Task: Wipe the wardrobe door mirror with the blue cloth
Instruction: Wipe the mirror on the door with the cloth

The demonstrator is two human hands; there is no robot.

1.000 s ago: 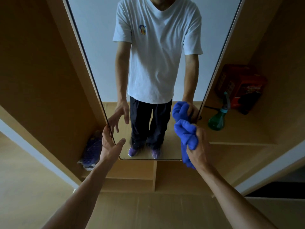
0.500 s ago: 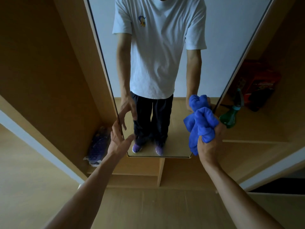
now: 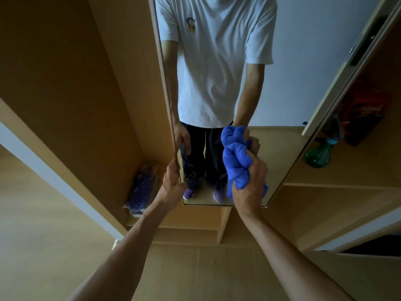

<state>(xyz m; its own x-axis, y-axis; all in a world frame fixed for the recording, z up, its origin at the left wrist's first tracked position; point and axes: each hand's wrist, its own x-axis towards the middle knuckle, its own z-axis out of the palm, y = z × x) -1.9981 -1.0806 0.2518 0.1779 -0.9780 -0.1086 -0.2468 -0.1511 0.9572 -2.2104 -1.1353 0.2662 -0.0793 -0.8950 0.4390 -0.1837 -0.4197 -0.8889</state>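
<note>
Where the wardrobe (image 3: 86, 83) stands open, the door mirror (image 3: 282, 83) fills the centre, running from 12 o'clock down to its bottom edge just below mid-frame. Both forearms reach in from 6 o'clock. Left hand (image 3: 172, 185): fingers fairly straight along the mirror's left edge, thumb spread towards the glass, holding nothing. Right hand (image 3: 249, 183): fist clenched round the bunched blue cloth (image 3: 235, 161), back of hand towards the camera, cloth against the lower glass and meeting its reflection. Green spray bottle (image 3: 318, 157) on a shelf at 3 o'clock of the cloth, well apart.
</note>
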